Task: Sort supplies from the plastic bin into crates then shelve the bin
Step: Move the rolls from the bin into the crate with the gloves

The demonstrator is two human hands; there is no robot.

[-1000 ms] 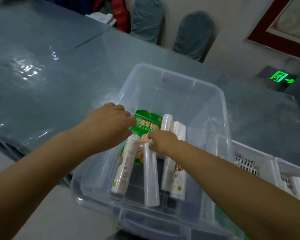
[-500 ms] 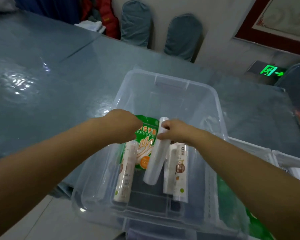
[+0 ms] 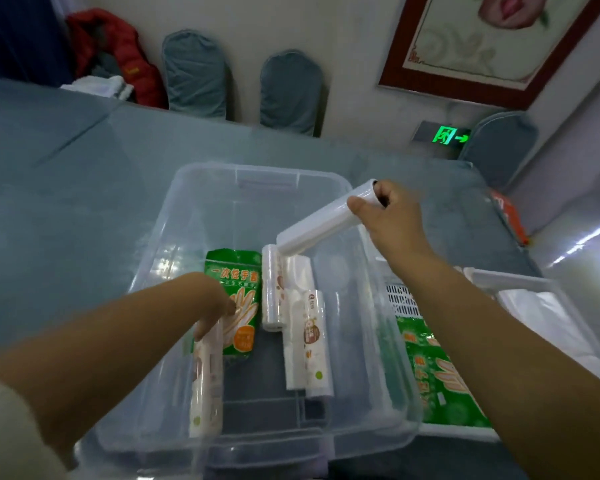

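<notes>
My right hand (image 3: 394, 220) pinches the far end of a plain white roll (image 3: 326, 218), thumb on one side and fingers (image 3: 383, 197) curled over its end, and holds it tilted above the 2 o'clock corner of the clear plastic bin (image 3: 201, 188). I judge the roll light and stiff enough to carry from one end, but its film skin looks slick, so a grip nearer the middle would stop it swinging. My left hand (image 3: 212, 306) is down at the bin's 8 o'clock side, fingers curled onto the top of a printed roll (image 3: 207, 372) lying along the wall; how firmly they close I cannot tell. Left inside are a green glove packet (image 3: 238, 289), soft and floppy, best taken flat by an edge, a short roll (image 3: 272, 289) and a pair of longer rolls (image 3: 309, 337) at centre. The white crate (image 3: 400, 299) at 3 o'clock, against the bin on the counter (image 3: 66, 202), already holds a green packet (image 3: 437, 375).
</notes>
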